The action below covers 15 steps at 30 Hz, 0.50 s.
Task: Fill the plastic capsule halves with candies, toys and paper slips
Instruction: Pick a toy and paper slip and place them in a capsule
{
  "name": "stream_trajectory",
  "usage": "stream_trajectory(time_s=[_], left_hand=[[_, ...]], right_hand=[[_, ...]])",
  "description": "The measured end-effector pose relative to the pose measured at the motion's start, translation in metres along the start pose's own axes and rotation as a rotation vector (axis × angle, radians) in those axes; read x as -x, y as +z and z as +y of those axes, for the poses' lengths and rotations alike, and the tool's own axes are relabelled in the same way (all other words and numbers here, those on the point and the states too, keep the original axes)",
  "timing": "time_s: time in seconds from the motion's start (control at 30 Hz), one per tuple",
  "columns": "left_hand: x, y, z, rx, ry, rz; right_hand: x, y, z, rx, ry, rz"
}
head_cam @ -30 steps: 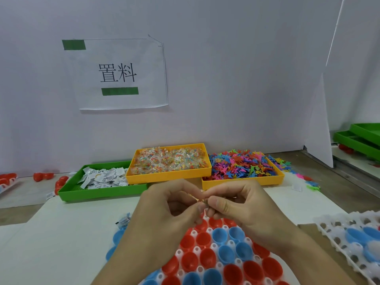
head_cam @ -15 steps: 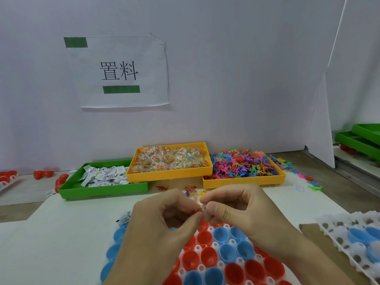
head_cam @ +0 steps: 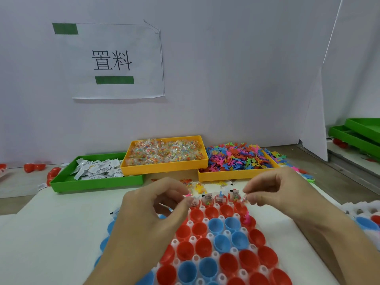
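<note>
Presently: left hand [head_cam: 152, 204] and right hand [head_cam: 273, 190], apart, fingers curled, each pinching a small item too tiny to identify, above far row of capsule halves [head_cam: 216, 239] on tabletop [head_cam: 51, 233]. Beyond: slips tray [head_cam: 96, 183], candy tray [head_cam: 164, 167], toy tray [head_cam: 236, 175].

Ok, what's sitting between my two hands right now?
In the head view, between the left hand and right hand sits a row of filled capsule halves, with slips and a toy sticking out.

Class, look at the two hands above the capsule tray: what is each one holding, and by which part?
Each hand, left hand and right hand, pinches something small at its fingertips; what it is and where it is gripped cannot be told.
</note>
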<state>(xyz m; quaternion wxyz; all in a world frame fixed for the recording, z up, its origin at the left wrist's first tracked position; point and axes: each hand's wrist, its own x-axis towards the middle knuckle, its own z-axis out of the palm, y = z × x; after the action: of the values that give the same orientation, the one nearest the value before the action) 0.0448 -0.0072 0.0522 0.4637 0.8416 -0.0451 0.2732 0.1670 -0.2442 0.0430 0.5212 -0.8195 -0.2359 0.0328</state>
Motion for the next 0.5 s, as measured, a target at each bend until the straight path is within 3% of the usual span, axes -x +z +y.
stream_trajectory(time_s=[0.23, 0.5], left_hand=[[0.000, 0.001, 0.001, -0.049, 0.014, -0.011], [0.002, 0.002, -0.001, -0.070, 0.040, -0.019]], right_hand=[[-0.001, -0.001, 0.010, 0.264, 0.104, -0.158], [-0.001, 0.001, 0.012, 0.337, 0.123, -0.232]])
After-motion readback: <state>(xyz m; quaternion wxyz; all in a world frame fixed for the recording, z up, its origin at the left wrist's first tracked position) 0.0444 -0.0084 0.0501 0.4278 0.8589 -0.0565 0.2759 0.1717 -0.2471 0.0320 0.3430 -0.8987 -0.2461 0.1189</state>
